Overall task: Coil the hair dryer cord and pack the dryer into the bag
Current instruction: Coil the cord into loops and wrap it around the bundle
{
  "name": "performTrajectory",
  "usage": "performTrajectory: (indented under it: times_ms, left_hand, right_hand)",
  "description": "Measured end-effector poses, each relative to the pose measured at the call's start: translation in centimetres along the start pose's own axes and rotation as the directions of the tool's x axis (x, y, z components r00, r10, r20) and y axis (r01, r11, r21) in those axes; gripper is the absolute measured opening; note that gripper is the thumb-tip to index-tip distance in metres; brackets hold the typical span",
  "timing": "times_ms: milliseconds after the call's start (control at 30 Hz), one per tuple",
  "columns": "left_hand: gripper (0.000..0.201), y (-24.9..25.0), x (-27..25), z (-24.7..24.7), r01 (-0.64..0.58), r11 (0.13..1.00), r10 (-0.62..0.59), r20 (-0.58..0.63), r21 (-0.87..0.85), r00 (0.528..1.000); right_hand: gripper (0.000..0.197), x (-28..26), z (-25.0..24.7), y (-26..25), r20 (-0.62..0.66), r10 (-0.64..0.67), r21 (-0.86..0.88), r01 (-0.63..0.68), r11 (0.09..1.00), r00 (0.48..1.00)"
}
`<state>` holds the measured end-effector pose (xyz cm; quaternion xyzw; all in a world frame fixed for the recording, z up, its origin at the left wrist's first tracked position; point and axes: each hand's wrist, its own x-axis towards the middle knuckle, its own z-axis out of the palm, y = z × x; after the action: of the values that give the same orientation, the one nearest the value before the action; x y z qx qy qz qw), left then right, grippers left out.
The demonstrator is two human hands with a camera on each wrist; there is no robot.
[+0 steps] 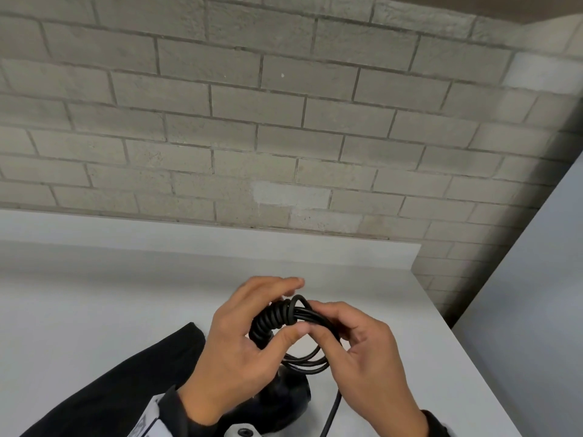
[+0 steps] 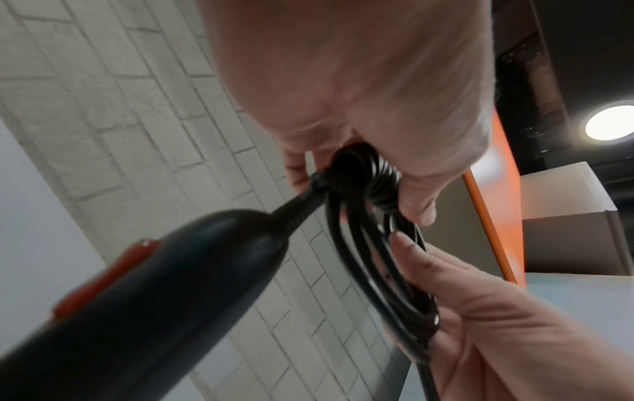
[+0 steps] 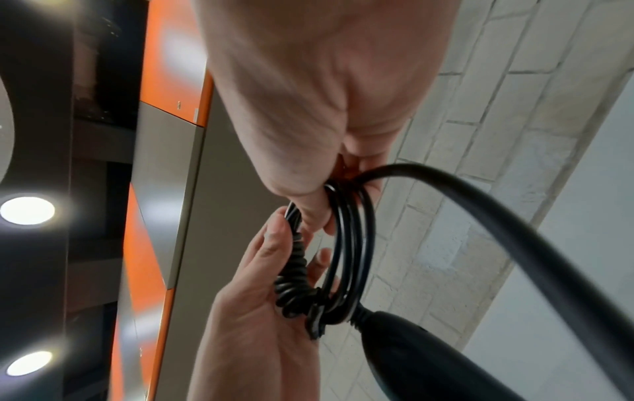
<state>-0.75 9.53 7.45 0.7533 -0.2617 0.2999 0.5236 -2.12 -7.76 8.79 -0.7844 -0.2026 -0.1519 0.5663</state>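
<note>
Both hands hold the black cord (image 1: 285,323) up above the white table (image 1: 94,310). The left hand (image 1: 239,342) curls its fingers and thumb around the tight wound part, and the right hand (image 1: 362,348) pinches the big loops beside it. The black hair dryer (image 1: 280,395) hangs just under the hands, next to a black bag (image 1: 132,376) lying on the table.

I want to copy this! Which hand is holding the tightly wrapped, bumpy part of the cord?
The left hand. Its fingers curl round the tight spiral wraps of the cord, while the right hand pinches the loose round loops beside them.
</note>
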Motion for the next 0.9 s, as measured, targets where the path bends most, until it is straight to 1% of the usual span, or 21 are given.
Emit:
performTrajectory:
  times_ms: [33,100,200,300,367,400,467,500,533,567,600,633,667,733,767,833,900]
  left_hand:
    - [0.034,0.1,0.0,0.0,0.001,1.000,-0.001,0.030,-0.009,1.000]
    - [0.028,0.1,-0.3,0.4,0.028,0.999,-0.026,0.043,-0.035,0.999]
    - [0.023,-0.2,-0.8,1.1,0.042,0.997,-0.042,-0.010,-0.061,0.999]
    - [0.023,-0.4,-1.0,1.9,0.063,0.994,-0.070,-0.075,-0.087,0.995]
    - [0.026,-0.6,-1.1,2.4,0.070,0.994,-0.079,-0.106,-0.086,0.991]
    - [0.027,-0.6,-1.2,2.6,0.076,0.994,-0.086,-0.121,-0.084,0.989]
    - [0.031,-0.7,-1.3,2.9,0.094,0.992,-0.107,-0.161,-0.083,0.981]
    - [0.032,-0.7,-1.3,3.1,0.104,0.991,-0.118,-0.178,-0.084,0.977]
    - [0.033,-0.6,-1.3,3.2,0.110,0.990,-0.124,-0.190,-0.083,0.974]
    - [0.034,-0.6,-1.3,3.3,0.114,0.990,-0.127,-0.201,-0.077,0.971]
    - [0.034,-0.5,-1.2,3.5,0.116,0.991,-0.129,-0.213,-0.073,0.968]
    - [0.034,-0.4,-1.1,3.5,0.115,0.990,-0.130,-0.228,-0.077,0.965]
    - [0.034,-0.3,-1.1,3.6,0.111,0.990,-0.130,-0.242,-0.091,0.961]
    - [0.035,-0.1,-1.0,3.6,0.086,0.990,-0.113,-0.266,-0.112,0.957]
    - [0.034,-0.1,-1.0,3.6,0.074,0.991,-0.103,-0.274,-0.114,0.956]
    - [0.026,-0.2,-1.0,3.6,0.061,0.992,-0.090,-0.287,-0.107,0.954]
    - [0.025,-0.3,-1.1,3.6,0.051,0.995,-0.074,-0.291,-0.085,0.954]
  right_hand:
    - [0.028,0.1,0.0,0.0,-0.006,-0.017,-0.021,0.016,1.000,1.000]
    - [0.026,0.2,0.0,0.2,0.000,-0.042,-0.060,0.042,0.997,0.999]
    - [0.022,0.2,0.2,0.2,0.009,-0.077,-0.100,0.077,0.992,0.997]
    - [0.014,0.0,0.4,0.2,-0.017,-0.090,-0.113,0.087,0.990,0.996]
    - [0.013,-0.2,0.7,0.3,-0.070,-0.119,-0.156,0.107,0.982,0.990]
    - [0.017,-0.5,0.9,0.6,-0.115,-0.125,-0.175,0.104,0.979,0.985]
    - [0.031,-0.8,1.4,0.8,-0.234,-0.085,-0.169,0.046,0.984,0.968]
    - [0.034,-0.9,1.6,0.9,-0.297,-0.120,-0.243,0.047,0.969,0.947]
    - [0.030,-0.9,1.7,1.1,-0.329,-0.243,-0.369,0.112,0.922,0.913]
    - [0.020,-1.0,1.9,1.3,-0.323,-0.372,-0.509,0.172,0.844,0.870]
    - [0.009,-1.1,2.2,1.6,-0.305,-0.471,-0.622,0.201,0.756,0.828]
    - [0.007,-1.2,2.4,1.7,-0.298,-0.517,-0.702,0.183,0.688,0.802]
    - [0.014,-1.2,2.6,1.9,-0.303,-0.525,-0.743,0.148,0.653,0.795]
    - [0.022,-1.3,2.8,1.8,-0.315,-0.509,-0.758,0.110,0.643,0.801]
    - [0.023,-1.3,2.9,1.6,-0.306,-0.490,-0.754,0.107,0.648,0.816]
    - [0.027,-1.4,3.3,1.4,-0.270,-0.445,-0.747,0.106,0.656,0.854]
    - [0.032,-1.5,3.8,1.2,-0.255,-0.346,-0.694,0.078,0.715,0.903]
